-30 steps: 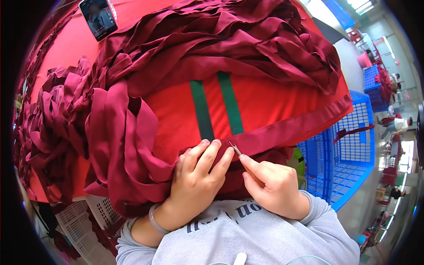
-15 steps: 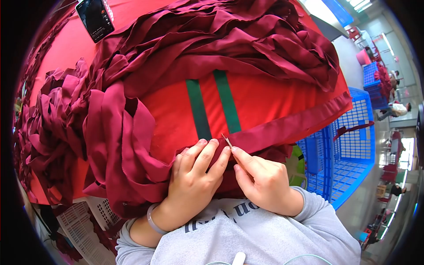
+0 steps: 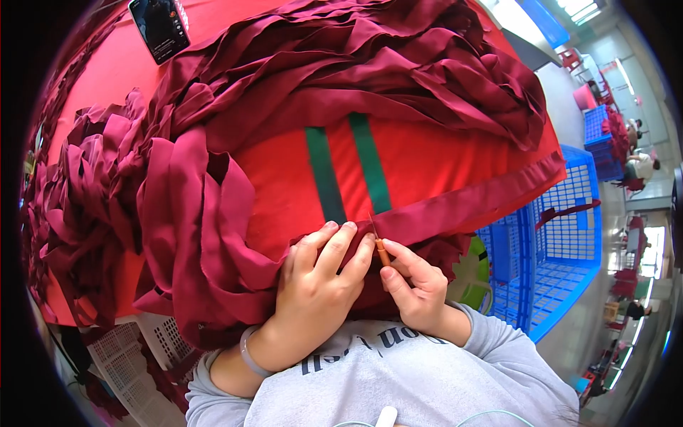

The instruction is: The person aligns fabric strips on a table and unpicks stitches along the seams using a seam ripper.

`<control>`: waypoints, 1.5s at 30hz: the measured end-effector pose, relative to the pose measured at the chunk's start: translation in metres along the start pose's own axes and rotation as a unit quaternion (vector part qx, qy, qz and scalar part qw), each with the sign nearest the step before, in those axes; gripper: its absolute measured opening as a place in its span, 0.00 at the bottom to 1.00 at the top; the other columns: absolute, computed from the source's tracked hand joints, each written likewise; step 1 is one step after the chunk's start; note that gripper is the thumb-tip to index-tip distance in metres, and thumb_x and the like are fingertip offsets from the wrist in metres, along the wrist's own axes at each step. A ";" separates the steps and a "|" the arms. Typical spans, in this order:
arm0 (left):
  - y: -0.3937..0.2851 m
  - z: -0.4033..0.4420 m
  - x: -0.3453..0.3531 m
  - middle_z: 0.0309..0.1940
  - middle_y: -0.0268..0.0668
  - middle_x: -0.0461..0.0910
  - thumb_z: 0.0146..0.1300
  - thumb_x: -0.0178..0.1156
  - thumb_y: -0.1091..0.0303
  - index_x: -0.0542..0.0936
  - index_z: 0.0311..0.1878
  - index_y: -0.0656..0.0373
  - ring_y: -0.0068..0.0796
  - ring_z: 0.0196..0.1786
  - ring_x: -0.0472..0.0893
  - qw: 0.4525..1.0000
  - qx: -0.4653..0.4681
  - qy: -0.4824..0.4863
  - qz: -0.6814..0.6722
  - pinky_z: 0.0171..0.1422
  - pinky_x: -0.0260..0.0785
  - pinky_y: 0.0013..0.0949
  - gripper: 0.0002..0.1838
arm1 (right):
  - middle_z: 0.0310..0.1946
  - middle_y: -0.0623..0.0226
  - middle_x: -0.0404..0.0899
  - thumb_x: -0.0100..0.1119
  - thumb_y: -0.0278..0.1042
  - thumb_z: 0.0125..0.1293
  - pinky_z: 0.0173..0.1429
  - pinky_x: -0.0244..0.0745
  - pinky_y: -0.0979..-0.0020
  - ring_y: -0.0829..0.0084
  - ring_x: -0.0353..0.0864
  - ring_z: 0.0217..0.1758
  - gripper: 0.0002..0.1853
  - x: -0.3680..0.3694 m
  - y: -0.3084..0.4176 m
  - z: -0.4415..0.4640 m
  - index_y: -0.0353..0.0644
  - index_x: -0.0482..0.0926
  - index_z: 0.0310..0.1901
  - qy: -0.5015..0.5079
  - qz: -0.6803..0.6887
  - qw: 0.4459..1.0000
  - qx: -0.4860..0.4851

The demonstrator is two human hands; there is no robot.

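Note:
Across the red work surface (image 3: 284,171) runs a long maroon fabric strip (image 3: 455,206). My left hand (image 3: 316,274) holds the strip's near part, its fingers laid over the top and its thumb hard to make out. My right hand (image 3: 420,285) is closed on a small tool (image 3: 383,252) with an orange-brown handle and a needle-thin metal point. That point reaches up beside my left fingertips, over the strip. Whether it pierces the cloth I cannot tell. Two dark green bands, a left one (image 3: 325,174) and a right one (image 3: 370,164), lie just beyond my fingers.
Heaped maroon fabric strips (image 3: 341,64) cover the far side and the left. A phone (image 3: 158,28) stands at the top left. Blue plastic baskets (image 3: 562,263) are at the right, a light green container (image 3: 469,274) near my right arm. A white basket (image 3: 135,356) sits lower left.
My right hand has drawn back slightly and turned, so the tool's handle shows more plainly and its point stands more upright. My left hand stays nearly in place on the strip.

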State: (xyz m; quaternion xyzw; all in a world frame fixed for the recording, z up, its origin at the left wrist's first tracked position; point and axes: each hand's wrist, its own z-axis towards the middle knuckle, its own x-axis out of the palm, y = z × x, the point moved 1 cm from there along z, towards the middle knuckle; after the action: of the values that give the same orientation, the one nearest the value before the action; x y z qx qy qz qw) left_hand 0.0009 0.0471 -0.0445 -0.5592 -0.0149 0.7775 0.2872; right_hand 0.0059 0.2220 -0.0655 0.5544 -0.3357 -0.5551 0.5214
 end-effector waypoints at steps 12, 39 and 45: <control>0.001 -0.002 0.001 0.57 0.37 0.77 0.51 0.68 0.69 0.83 0.56 0.49 0.42 0.60 0.74 1.000 0.002 -0.004 -0.013 0.62 0.67 0.43 0.25 | 0.28 0.66 0.78 0.51 0.23 0.73 0.30 0.69 0.78 0.82 0.74 0.25 0.21 -0.036 0.016 0.033 0.25 0.67 0.65 -0.182 0.089 0.975 -0.091; 0.000 0.015 -0.017 0.41 0.39 0.82 0.58 0.66 0.70 0.80 0.46 0.60 0.38 0.47 0.80 0.990 -0.053 -0.031 -0.130 0.58 0.68 0.42 0.13 | 0.23 0.63 0.76 0.65 0.21 0.50 0.26 0.71 0.68 0.66 0.77 0.22 0.05 -0.009 0.044 0.066 0.37 0.79 0.30 0.071 -0.191 0.971 -0.124; -0.002 0.012 -0.018 0.31 0.35 0.80 0.58 0.67 0.72 0.79 0.37 0.57 0.36 0.36 0.80 0.972 -0.074 -0.034 -0.219 0.48 0.66 0.38 0.06 | 0.21 0.63 0.75 0.67 0.23 0.49 0.24 0.72 0.65 0.63 0.78 0.21 0.09 -0.004 0.043 0.058 0.39 0.74 0.24 0.020 -0.233 0.957 -0.173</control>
State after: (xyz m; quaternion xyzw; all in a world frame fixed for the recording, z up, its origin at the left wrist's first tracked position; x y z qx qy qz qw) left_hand -0.0054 0.0447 -0.0238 -0.5353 -0.2046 0.7107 0.4079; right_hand -0.0419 0.2039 -0.0145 0.5295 -0.0851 -0.6994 0.4725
